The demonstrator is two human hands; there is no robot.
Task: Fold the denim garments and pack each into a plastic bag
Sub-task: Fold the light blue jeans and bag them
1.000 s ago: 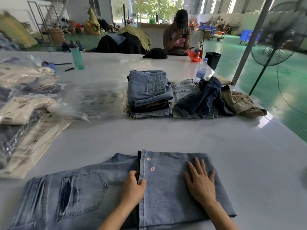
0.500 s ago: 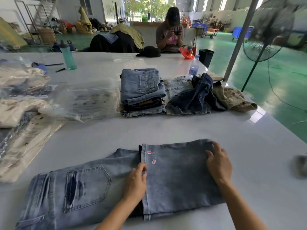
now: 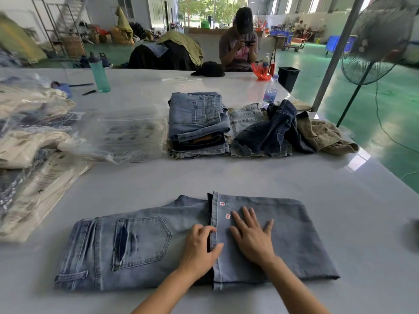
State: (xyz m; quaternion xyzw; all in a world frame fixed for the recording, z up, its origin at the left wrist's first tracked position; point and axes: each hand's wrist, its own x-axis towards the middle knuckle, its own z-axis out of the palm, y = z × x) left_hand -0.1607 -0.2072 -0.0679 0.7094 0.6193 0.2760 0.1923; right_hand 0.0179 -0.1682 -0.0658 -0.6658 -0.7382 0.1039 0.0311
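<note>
Light blue jeans (image 3: pixel 136 250) lie flat on the white table (image 3: pixel 249 177), legs folded over from the right so the hem runs down the middle. My left hand (image 3: pixel 199 248) pinches that hem edge between thumb and fingers. My right hand (image 3: pixel 251 236) presses flat with spread fingers on the folded leg part (image 3: pixel 294 234), just right of the hem. A stack of folded denim (image 3: pixel 197 125) and a heap of unfolded dark jeans (image 3: pixel 272 130) sit further back. Empty clear plastic bags (image 3: pixel 122 137) lie left of the stack.
Bagged garments (image 3: pixel 29 141) pile up along the left edge. A teal bottle (image 3: pixel 99 73), a water bottle (image 3: pixel 271 91), a black cap (image 3: pixel 209 69) and a black bin (image 3: pixel 288 77) stand at the back. A person sits beyond the table. A fan (image 3: pixel 378 39) stands right.
My right hand slid from the far right edge of the folded leg back left to beside the hem. My left hand stayed at the hem.
</note>
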